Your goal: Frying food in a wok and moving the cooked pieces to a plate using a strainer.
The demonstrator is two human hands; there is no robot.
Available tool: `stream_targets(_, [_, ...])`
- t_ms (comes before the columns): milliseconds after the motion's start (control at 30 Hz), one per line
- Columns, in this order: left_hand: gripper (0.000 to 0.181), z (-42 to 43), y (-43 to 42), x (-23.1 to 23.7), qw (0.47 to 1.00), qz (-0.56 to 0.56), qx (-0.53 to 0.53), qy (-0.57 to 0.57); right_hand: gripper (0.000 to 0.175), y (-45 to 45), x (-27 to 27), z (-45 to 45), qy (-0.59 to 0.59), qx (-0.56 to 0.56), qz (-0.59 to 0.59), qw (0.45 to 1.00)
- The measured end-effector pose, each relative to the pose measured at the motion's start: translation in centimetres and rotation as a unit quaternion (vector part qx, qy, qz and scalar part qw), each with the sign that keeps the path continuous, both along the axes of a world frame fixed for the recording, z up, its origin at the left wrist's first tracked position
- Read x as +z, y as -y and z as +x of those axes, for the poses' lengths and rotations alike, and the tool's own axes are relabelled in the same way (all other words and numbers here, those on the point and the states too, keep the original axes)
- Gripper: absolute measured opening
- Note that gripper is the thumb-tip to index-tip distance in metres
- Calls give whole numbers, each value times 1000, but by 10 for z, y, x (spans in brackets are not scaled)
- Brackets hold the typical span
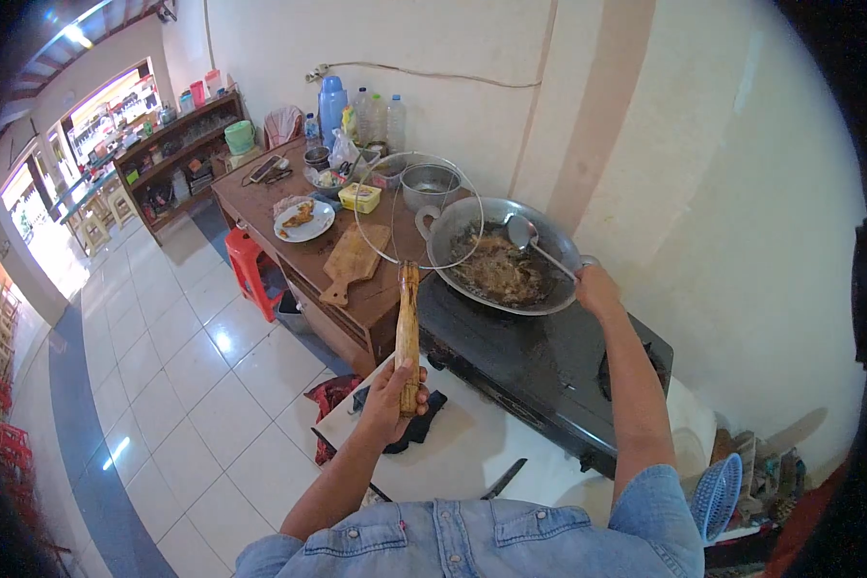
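My left hand grips the wooden handle of a round strainer. Its wire hoop reaches over the table and the wok's left edge, and its mesh is too fine to make out. In my right hand is the handle of a metal wok spatula. The spatula's round head is inside a large metal wok, above bubbling oil with browned food frying in it. Beneath the wok, a black gas stove stands on a white surface.
The wooden table holds a cutting board, a plate with fried pieces, a yellow tub, a metal pot and several bottles. A red stool stands beside it. At lower right sits a blue basket.
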State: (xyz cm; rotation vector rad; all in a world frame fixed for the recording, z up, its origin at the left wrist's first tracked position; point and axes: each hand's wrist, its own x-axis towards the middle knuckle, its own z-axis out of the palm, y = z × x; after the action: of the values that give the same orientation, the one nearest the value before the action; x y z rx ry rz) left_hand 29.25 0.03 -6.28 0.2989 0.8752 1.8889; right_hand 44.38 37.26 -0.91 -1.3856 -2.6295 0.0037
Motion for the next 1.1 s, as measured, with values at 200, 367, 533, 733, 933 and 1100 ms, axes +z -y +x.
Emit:
stream_targets(200, [27,0,1,4,1000,-10,6,-6,22,23,16,6,-15,26,26,999])
stream_targets(367, [24,1,0,9,1000,6,0,-10,21,55,42,30,4,27,113,993])
stream_targets(533, [22,2,-1,13,1000,4,8,-15,24,107,39,20,-51,94,139,985])
stream_targets(733, [23,5,-1,9,1000,9,-6,-5,27,112,18,22,-49,136,192,971])
stream_targets(933, [25,5,2,8,1000,7,-9,1,27,103,19,43,-4,93,160,983])
stream_targets(1100, [27,4,2,6,1000,8,-9,-3,27,102,27,46,15,60,158,986])
